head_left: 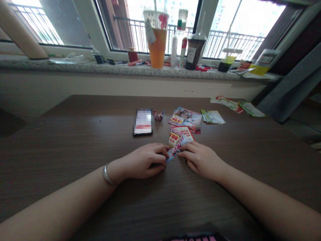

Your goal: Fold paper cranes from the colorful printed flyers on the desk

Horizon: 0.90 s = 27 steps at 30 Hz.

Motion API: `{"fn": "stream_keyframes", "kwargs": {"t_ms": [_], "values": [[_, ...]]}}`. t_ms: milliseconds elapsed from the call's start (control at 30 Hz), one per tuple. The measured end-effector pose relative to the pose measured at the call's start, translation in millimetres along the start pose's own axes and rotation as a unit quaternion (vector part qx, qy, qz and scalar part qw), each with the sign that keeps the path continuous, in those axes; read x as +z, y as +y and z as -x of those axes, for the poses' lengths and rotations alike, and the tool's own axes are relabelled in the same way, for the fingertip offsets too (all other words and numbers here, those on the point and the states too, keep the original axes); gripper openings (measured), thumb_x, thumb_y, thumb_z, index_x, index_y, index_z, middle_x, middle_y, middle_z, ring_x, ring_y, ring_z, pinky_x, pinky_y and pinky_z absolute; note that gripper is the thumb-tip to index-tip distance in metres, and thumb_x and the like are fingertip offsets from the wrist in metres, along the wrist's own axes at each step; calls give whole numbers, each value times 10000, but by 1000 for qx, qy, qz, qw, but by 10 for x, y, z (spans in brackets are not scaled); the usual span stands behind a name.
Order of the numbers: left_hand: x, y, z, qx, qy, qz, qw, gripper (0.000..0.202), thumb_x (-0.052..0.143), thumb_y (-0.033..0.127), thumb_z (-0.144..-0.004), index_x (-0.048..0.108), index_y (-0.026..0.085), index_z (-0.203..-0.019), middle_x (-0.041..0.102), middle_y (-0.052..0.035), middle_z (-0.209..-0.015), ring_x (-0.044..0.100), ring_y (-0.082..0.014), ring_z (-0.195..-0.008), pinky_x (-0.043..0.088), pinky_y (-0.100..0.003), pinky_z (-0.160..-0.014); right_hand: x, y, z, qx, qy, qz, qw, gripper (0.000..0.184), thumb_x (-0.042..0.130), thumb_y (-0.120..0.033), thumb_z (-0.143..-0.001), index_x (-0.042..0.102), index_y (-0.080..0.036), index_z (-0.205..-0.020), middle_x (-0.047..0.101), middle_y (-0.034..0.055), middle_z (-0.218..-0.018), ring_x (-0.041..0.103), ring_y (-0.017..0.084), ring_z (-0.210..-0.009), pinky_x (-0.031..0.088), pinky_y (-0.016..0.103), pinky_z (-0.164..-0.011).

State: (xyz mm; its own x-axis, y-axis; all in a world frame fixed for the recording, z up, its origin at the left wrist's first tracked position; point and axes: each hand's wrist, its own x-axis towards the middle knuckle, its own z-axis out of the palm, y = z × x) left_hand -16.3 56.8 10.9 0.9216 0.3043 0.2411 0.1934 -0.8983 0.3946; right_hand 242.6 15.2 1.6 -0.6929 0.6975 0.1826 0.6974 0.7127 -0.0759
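Observation:
A colourful printed flyer (175, 137) lies on the table between my hands, with one part folded over at a slant. My left hand (150, 160), a silver bangle at its wrist, has its curled fingertips on the flyer's left lower edge. From the other side, my right hand (200, 160) presses bent fingers onto the flyer's right part. Just beyond is a stack of similar flyers (187, 118). A small folded paper piece (158, 115) sits between that stack and a phone (142, 122) with its screen lit.
Green-and-white leaflets (213, 117) lie right of the stack, with more paper strips (230, 104) farther back. Along the stone windowsill (120, 68) stand an orange drink cup (157, 40), a dark drink cup (195, 50), bottles and small items. A grey curtain (288, 83) hangs at the right.

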Motion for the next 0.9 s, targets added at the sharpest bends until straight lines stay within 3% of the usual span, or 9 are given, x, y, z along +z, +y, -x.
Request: {"fn": "stream_keyframes", "kwargs": {"t_ms": [233,433,567,800,900], "values": [[-4,5,1,-1,-11,-5,1000,109,521,181,-881,629,194,-881,605,-87,-1100,498,-245,-1211,446,-390,-988,19,95,26,64,0,93,994,189,477,-197,-895,656,-165,-948,643,87,-1032,561,228,-952,489,348,-820],[10,-21,22,2,-9,7,1000,108,521,179,-882,625,197,-858,607,-84,-1103,479,-246,-1242,441,-387,-994,9,197,68,146,7,156,977,225,452,-240,-913,659,-164,-870,666,95,-970,598,219,-899,476,307,-714],[48,14,34,-5,4,-12,1000,97,528,179,-871,623,197,-866,612,-80,-1095,511,-248,-1201,455,-385,-969,10,203,74,165,11,173,971,234,449,-277,-916,647,-172,-848,665,85,-913,599,217,-858,453,302,-676],[127,190,-16,-2,22,-108,994,137,477,201,-905,610,190,-876,630,-76,-965,581,-221,-1010,464,-402,-919,-2,188,57,175,21,168,970,233,460,-330,-910,630,-172,-888,661,98,-943,587,230,-857,463,320,-698],[124,228,-30,16,-3,-140,990,157,454,197,-918,607,191,-886,633,-69,-973,579,-209,-971,465,-381,-898,17,199,49,169,31,139,975,281,458,-350,-914,628,-169,-1044,661,109,-1054,589,258,-944,489,375,-784]]}}
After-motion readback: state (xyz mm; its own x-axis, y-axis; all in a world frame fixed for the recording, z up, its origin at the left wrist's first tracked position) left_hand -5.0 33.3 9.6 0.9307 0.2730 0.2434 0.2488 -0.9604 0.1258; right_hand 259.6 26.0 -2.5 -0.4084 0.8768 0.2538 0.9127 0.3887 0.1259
